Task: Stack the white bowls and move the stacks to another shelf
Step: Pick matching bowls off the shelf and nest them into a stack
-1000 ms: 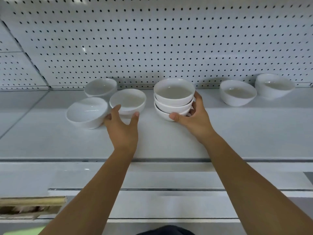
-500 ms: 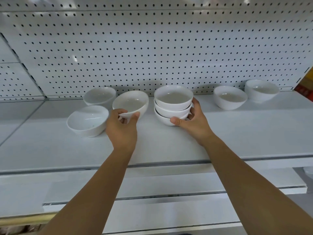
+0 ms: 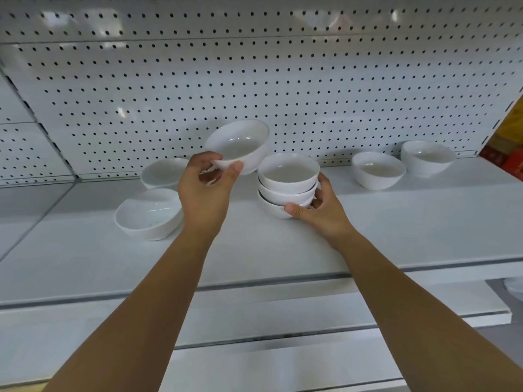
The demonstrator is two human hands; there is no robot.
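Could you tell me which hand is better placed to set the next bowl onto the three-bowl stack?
Left. The left hand holds a bowl tilted and clear of the shelf, just up and left of the stack. The right hand grips the stack's base, so it is busy steadying it.

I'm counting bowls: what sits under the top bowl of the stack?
A middle bowl and a bottom bowl nest beneath the top bowl, on the shelf. Their insides are covered; the right hand hides their right sides.

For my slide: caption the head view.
Left hand holds a bowl aloft beside the stack held by the right hand.
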